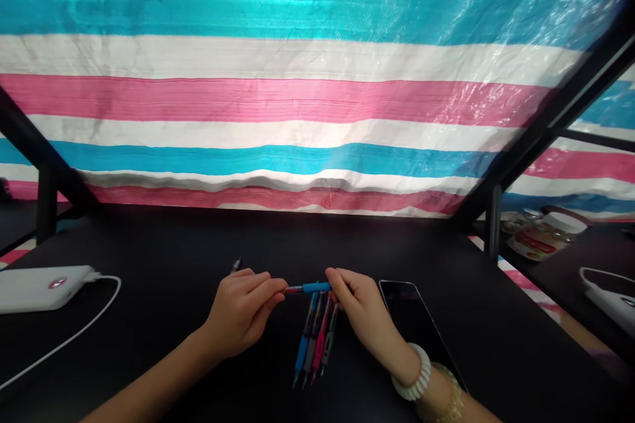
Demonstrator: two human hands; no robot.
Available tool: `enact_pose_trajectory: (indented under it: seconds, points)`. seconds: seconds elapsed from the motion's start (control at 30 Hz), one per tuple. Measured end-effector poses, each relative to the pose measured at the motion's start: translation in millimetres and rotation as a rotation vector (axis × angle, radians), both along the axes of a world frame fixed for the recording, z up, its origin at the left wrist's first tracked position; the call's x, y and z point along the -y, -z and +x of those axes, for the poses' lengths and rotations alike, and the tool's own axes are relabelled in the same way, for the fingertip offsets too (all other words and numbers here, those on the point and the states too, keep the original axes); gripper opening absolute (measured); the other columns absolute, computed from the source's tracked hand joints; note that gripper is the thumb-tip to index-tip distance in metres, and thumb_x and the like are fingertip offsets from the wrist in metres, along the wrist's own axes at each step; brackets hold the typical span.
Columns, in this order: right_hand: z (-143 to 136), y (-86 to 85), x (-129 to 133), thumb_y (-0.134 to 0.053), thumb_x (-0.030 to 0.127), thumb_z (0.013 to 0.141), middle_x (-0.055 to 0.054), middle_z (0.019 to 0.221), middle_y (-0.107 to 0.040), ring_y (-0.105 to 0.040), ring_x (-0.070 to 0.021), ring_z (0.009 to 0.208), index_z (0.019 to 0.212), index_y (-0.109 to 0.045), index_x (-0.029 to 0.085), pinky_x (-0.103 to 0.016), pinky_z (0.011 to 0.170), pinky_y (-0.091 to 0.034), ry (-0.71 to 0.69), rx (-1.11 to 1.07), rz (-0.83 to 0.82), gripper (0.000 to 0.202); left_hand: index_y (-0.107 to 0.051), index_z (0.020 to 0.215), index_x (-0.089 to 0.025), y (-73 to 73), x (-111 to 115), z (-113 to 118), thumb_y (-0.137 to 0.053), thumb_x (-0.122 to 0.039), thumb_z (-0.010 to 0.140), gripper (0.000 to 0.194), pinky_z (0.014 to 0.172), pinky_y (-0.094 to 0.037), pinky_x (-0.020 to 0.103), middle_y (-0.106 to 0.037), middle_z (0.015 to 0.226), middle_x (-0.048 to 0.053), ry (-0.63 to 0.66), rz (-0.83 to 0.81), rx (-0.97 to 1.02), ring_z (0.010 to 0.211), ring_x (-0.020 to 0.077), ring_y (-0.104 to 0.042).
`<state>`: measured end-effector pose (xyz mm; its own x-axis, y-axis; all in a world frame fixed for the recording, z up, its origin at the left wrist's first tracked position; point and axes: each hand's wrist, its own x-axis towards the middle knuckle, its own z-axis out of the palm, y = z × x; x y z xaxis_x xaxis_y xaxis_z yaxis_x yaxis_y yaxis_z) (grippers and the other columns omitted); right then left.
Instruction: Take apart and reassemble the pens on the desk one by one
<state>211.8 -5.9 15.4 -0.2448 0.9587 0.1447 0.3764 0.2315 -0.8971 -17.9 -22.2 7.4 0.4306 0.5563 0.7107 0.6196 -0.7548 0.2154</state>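
Observation:
A pen (313, 287) with a bright blue section and a reddish part lies level between my two hands, just above the black table. My left hand (245, 310) pinches its reddish end, fingers curled. My right hand (361, 304), with a white beaded bracelet on the wrist, closes thumb and fingers on the blue end. Below it, side by side on the table, lie a blue pen (301, 350), a pink pen (319, 347) and grey pens (327, 347), points toward me. A dark pen-like tip (237, 265) shows behind my left hand; the rest of it is hidden.
Right of my right hand, a phone (421, 324) lies on the black table (188, 238). A white power bank (44, 287) with a white cable sits at the left. Black slanted frame bars (526, 152) flank a striped sheet (297, 99). A jar (546, 236) stands at the far right.

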Motion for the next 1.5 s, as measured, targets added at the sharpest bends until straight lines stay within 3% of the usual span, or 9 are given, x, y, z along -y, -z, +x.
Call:
enact_pose_trajectory:
  seconds: [0.27,0.43,0.57,0.73,0.87,1.0,1.2,1.4,1.5]
  points:
    - [-1.9,-0.8,9.0,-0.035,0.04,0.102,0.004,0.058,-0.03,-0.028,-0.0112,0.053,0.061,-0.029,0.022,-0.028,0.051,-0.021,0.049,0.096,0.222,0.045,-0.069,0.09,-0.018,-2.0,5.0,3.5,-0.048,-0.023,0.098,0.023,0.057,-0.042,0.023,-0.067,0.069,0.001,0.08,-0.333,0.216,0.059,0.0124,-0.061]
    - [-1.8,-1.6,11.4,-0.037,0.04,0.102,0.005,0.059,-0.03,-0.028,-0.0112,0.054,0.062,-0.029,0.022,-0.028,0.051,-0.023,0.047,0.058,0.223,0.044,-0.071,0.083,-0.017,-5.8,5.8,5.4,-0.046,-0.028,0.098,0.031,0.053,-0.042,0.022,-0.066,0.064,0.001,0.124,-0.475,0.305,0.055,0.0122,-0.06]
    - [-1.8,-2.4,9.1,-0.043,0.043,0.1,0.005,0.059,-0.033,-0.03,-0.0108,0.054,0.062,-0.033,0.022,-0.026,0.05,-0.025,0.05,-0.002,0.14,0.044,-0.071,0.093,-0.018,-6.9,5.4,3.5,-0.051,-0.024,0.097,0.021,0.056,-0.043,0.022,-0.068,0.071,0.001,0.1,-0.367,0.278,0.059,0.0119,-0.061]
    - [-2.2,-4.0,5.1,-0.049,0.045,0.097,0.002,0.061,-0.05,-0.045,-0.013,0.058,0.065,-0.051,0.019,-0.025,0.055,-0.034,0.008,-0.053,0.025,0.041,-0.069,0.101,-0.018,-7.4,3.5,-1.2,-0.054,-0.02,0.094,0.016,0.055,-0.043,0.025,-0.067,0.069,0.0,0.018,-0.087,0.103,0.053,0.0112,-0.056]
    - [-1.9,-4.1,1.0,-0.056,0.047,0.091,-0.001,0.063,-0.06,-0.053,-0.015,0.059,0.067,-0.062,0.018,-0.026,0.056,-0.039,0.005,-0.084,-0.048,0.038,-0.066,0.112,-0.016,-5.6,1.9,-4.7,-0.06,-0.014,0.089,0.023,0.058,-0.044,0.029,-0.069,0.075,0.002,-0.038,0.17,-0.018,0.058,0.0133,-0.059]
    - [-1.7,-1.4,-1.8,-0.063,0.047,0.085,-0.003,0.065,-0.068,-0.058,-0.015,0.057,0.069,-0.067,0.017,-0.026,0.055,-0.044,-0.014,-0.181,-0.145,0.035,-0.066,0.113,-0.014,-5.7,2.9,-6.3,-0.065,-0.01,0.085,0.028,0.062,-0.046,0.032,-0.068,0.073,0.003,-0.079,0.301,-0.107,0.062,0.0159,-0.06]
    - [-2.6,2.2,-2.6,-0.072,0.044,0.075,-0.003,0.058,-0.067,-0.06,-0.0149,0.049,0.077,-0.065,0.015,-0.024,0.045,-0.043,-0.02,-0.355,-0.341,0.03,-0.066,0.105,-0.014,-5.9,0.6,-4.1,-0.064,-0.012,0.088,0.018,0.062,-0.045,0.032,-0.068,0.072,0.002,-0.108,0.275,-0.107,0.062,0.0159,-0.06]
    - [-5.0,-1.9,1.1,-0.068,0.021,0.075,-0.004,0.079,-0.068,-0.059,-0.0136,0.063,0.064,-0.051,0.019,-0.024,0.052,-0.045,-0.028,-0.372,-0.073,0.021,-0.065,0.102,-0.016,-4.2,0.1,-3.3,-0.056,-0.017,0.094,0.012,0.06,-0.042,0.031,-0.07,0.074,0.002,-0.076,0.131,-0.059,0.059,0.0146,-0.059]
    - [-4.7,-7.2,4.1,-0.06,0.019,0.08,-0.007,0.099,-0.069,-0.056,-0.0095,0.057,0.066,-0.047,0.019,-0.025,0.053,-0.047,-0.092,-0.405,-0.099,0.019,-0.065,0.103,-0.016,-3.8,0.5,-3.8,-0.057,-0.015,0.092,0.013,0.059,-0.042,0.03,-0.071,0.076,0.002,-0.07,0.139,-0.044,0.059,0.0142,-0.059]
